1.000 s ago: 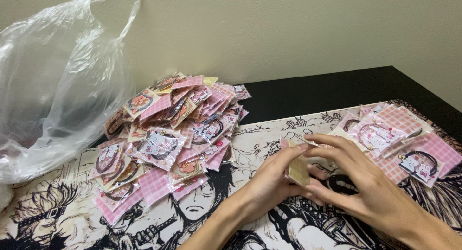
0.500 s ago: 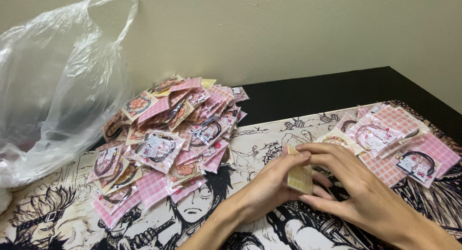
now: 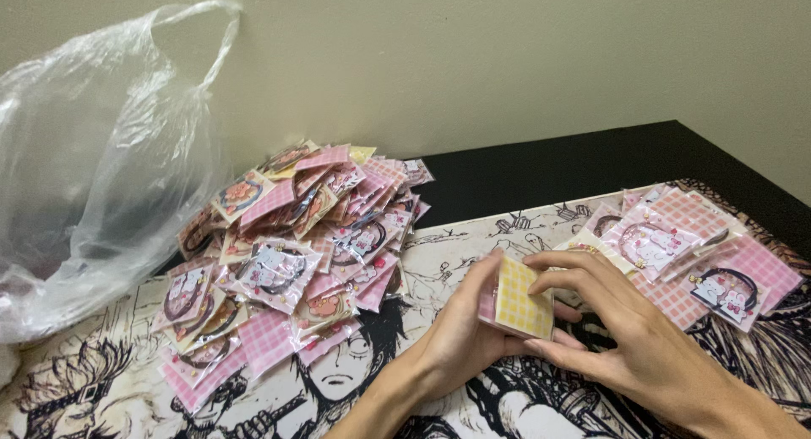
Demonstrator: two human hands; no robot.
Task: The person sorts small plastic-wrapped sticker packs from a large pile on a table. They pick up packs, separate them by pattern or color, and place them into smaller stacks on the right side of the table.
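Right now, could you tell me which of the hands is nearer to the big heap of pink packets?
The left hand. It lies just right of the big heap of pink packets, while the right hand sits farther right.

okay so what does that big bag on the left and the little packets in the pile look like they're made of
The bag looks like thin clear plastic film: see-through, crinkled, with glossy highlights. The packets in the pile seem to be printed pink checked card inside clear glossy plastic sleeves, judging by the glare; the card could be paper.
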